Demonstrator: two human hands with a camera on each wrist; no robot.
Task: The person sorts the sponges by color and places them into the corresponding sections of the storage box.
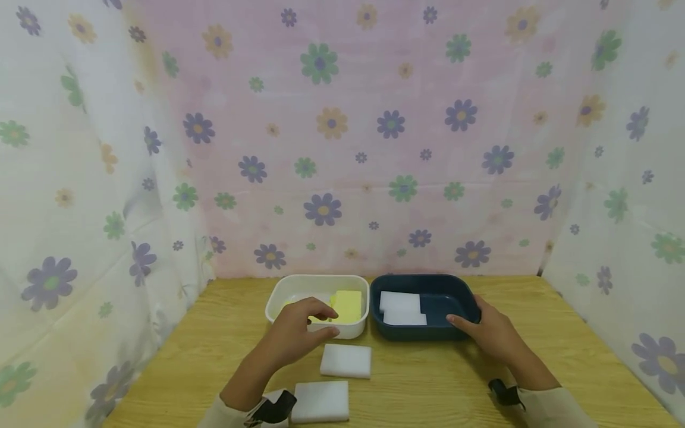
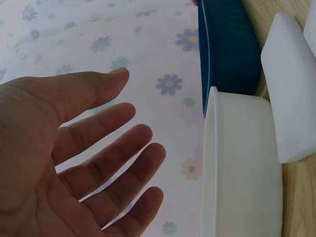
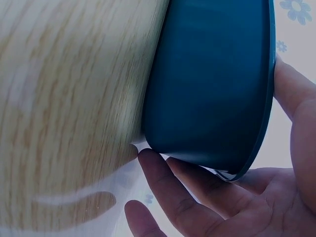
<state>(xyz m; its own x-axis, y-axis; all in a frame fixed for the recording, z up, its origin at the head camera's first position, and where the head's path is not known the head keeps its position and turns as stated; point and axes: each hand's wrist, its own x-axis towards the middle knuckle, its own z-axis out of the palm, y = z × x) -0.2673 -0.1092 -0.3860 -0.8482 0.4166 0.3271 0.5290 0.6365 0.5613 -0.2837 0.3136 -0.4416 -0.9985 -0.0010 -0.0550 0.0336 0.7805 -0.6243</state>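
Observation:
My left hand [image 1: 299, 330] hovers over the front rim of a white basin [image 1: 270, 297], fingers loosely bent and apart; its palm [image 2: 29, 182] holds nothing in the left wrist view. Yellow sponges [image 1: 348, 306] lie inside that basin, partly hidden by the hand. To its right stands a dark blue basin [image 1: 449, 294] with white sponges [image 1: 401, 306] at its left side. My right hand [image 1: 495, 330] holds this basin's right end, thumb over the rim and fingers [image 3: 168, 192] against the outer wall.
Two white sponges lie on the wooden table [image 1: 428, 386] before the basins: one nearer the white basin [image 1: 346, 361], another closer to me [image 1: 321, 401]. Another white piece shows partly behind my left wrist. Flowered cloth [image 1: 342, 148] encloses the back and sides.

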